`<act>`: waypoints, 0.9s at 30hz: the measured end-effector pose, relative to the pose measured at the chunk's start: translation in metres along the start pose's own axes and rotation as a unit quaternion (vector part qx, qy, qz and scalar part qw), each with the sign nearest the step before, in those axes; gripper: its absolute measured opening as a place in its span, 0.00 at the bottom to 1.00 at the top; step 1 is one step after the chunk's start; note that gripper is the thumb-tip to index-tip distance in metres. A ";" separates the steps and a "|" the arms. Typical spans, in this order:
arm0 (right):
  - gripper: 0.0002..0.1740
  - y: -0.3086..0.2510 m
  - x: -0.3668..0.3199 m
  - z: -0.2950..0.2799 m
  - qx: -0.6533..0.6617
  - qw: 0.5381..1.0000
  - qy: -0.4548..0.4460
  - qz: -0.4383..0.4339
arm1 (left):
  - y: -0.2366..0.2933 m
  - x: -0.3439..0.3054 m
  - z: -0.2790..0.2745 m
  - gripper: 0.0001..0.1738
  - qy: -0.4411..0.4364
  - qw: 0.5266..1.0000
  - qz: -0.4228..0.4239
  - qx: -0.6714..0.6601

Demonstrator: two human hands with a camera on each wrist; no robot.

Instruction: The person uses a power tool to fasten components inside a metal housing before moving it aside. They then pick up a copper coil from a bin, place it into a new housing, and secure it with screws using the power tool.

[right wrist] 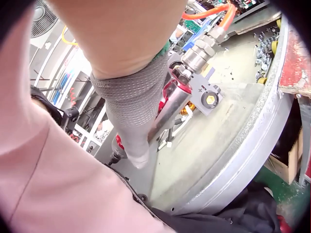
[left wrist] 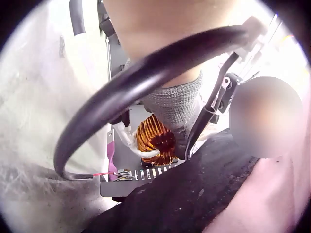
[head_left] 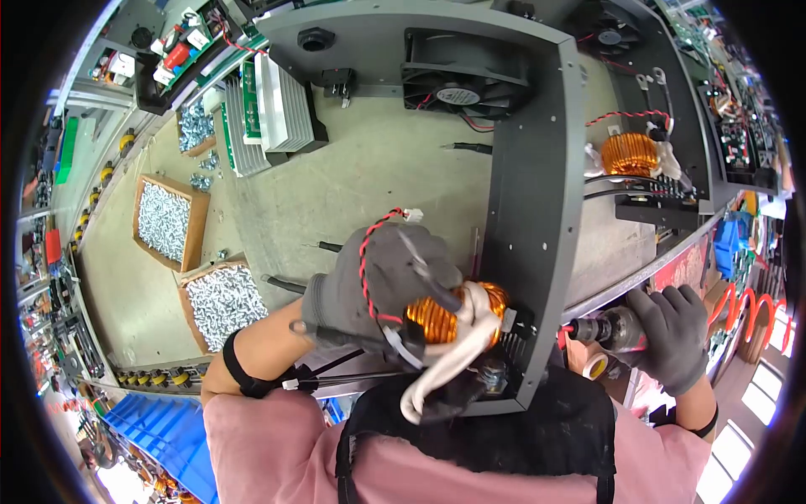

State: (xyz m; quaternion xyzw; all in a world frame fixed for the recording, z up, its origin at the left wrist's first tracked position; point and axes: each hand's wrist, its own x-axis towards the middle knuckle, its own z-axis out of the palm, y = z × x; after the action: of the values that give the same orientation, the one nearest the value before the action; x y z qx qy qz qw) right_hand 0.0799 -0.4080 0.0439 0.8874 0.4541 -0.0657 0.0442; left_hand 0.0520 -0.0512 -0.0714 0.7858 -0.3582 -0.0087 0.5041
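Note:
My gloved left hand [head_left: 390,273] grips the copper-wound coil [head_left: 435,323] inside the near end of a dark metal case [head_left: 533,189]. White-sleeved leads [head_left: 453,357] run over the coil, and a red-and-black twisted wire [head_left: 364,269] passes across the glove. The coil [left wrist: 151,136] shows against the grey glove above the slotted panel in the left wrist view; my left fingertips are hidden there. Outside the case wall, my gloved right hand [head_left: 674,340] holds an air screwdriver [head_left: 621,329], its tip pointing at the wall. Its silver-and-red body [right wrist: 170,109] shows beyond the glove in the right wrist view.
Cardboard boxes of screws [head_left: 164,223] stand on the left of the table, near finned heat sinks [head_left: 285,113]. A fan [head_left: 457,88] is mounted at the case's far end. A second case with a coil [head_left: 630,154] stands at right. An orange hose [right wrist: 226,17] feeds the screwdriver.

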 end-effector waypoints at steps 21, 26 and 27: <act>0.36 -0.054 -0.004 0.008 0.422 0.899 0.116 0.027 | 0.145 -0.111 -0.025 0.26 0.509 0.735 -0.270 -0.357; 0.35 -0.079 0.011 -0.007 0.420 0.904 0.082 -0.004 | 0.168 -0.034 0.009 0.26 0.424 0.824 -0.209 -0.312; 0.35 -0.082 0.011 -0.008 0.413 0.907 0.078 -0.002 | 0.169 -0.021 0.014 0.27 0.410 0.833 -0.212 -0.303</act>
State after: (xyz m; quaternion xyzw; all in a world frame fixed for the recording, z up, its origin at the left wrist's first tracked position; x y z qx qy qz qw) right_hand 0.0208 -0.3503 0.0482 0.8279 0.3898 -0.1776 -0.3621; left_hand -0.0624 -0.0893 0.0492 0.5818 0.0778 0.0997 0.8034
